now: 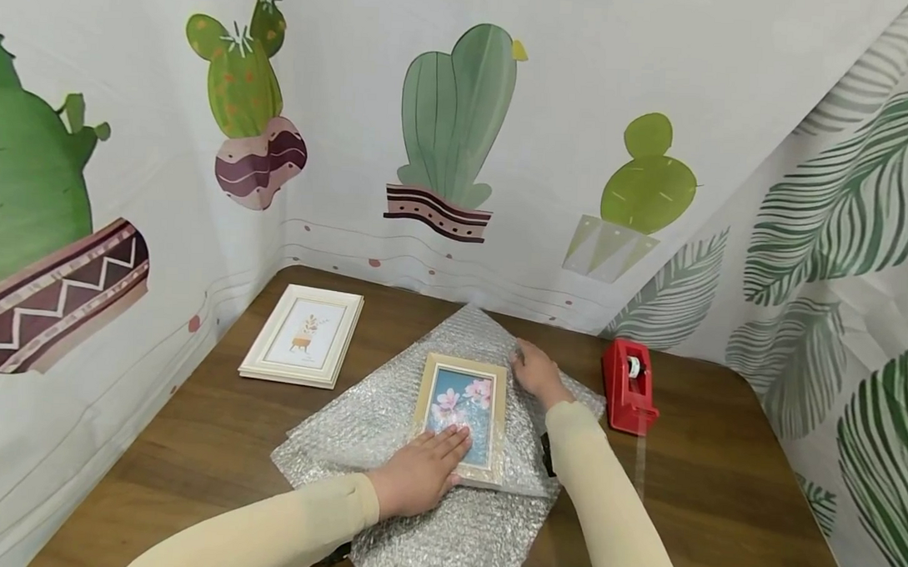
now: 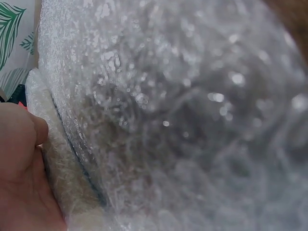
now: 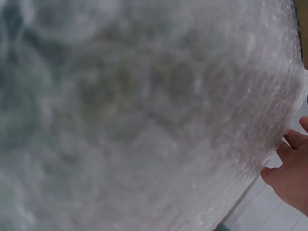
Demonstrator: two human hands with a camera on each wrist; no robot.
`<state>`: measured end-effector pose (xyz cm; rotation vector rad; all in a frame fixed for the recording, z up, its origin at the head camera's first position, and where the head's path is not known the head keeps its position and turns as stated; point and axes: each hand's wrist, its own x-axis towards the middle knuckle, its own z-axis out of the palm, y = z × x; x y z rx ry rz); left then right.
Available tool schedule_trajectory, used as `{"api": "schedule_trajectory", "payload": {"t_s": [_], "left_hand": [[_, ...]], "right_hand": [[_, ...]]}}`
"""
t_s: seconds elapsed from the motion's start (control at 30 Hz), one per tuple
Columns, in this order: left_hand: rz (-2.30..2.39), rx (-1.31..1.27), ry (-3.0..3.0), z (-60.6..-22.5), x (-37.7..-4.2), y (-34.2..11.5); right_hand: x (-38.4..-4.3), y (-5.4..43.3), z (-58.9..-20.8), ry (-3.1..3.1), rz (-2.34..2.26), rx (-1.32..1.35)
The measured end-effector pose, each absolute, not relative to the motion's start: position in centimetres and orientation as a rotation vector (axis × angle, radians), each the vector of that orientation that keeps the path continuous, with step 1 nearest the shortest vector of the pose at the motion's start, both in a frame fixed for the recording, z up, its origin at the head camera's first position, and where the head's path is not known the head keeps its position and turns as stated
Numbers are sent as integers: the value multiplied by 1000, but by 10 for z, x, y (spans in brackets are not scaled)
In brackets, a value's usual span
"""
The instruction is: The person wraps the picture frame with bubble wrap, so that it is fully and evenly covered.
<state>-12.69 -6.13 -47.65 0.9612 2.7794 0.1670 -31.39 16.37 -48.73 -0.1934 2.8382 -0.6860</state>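
Observation:
A picture frame (image 1: 501, 394) with pink flowers on blue lies on a sheet of bubble wrap (image 1: 375, 406); clear wrap covers its lower part. My left hand (image 1: 425, 470) rests with extended fingers on the covered lower part. In the left wrist view, this hand (image 2: 21, 168) is beside the wrapped frame edge (image 2: 62, 154). At the upper right of the frame, my right hand (image 1: 541, 372) pinches the edge of the wrap. The right wrist view has its thumb and fingers (image 3: 291, 175) at the border of the bubble wrap (image 3: 216, 120), which fills most of that view.
A white picture frame (image 1: 339, 338) with a potted-plant print lies at the table's back left. To the right stands a red tape dispenser (image 1: 621, 389), with a strip of clear tape hanging from it. A cactus-printed cloth (image 1: 339, 129) borders the wooden table (image 1: 718, 460).

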Motion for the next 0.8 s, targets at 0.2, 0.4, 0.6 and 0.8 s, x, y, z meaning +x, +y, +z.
{"api": "schedule_trajectory", "payload": {"t_s": [0.2, 0.4, 0.6, 0.8], "left_hand": [[205, 940, 2772, -476, -127, -61], [201, 944, 2785, -478, -128, -61], [211, 949, 2787, -479, -128, -62], [221, 954, 2778, -479, -128, -61]], "right_hand": [[-311, 162, -481, 2855, -785, -185], [-315, 159, -465, 2882, -841, -176], [-316, 144, -436, 2821, -854, -332], [-321, 119, -422, 2755, -932, -416]]}}
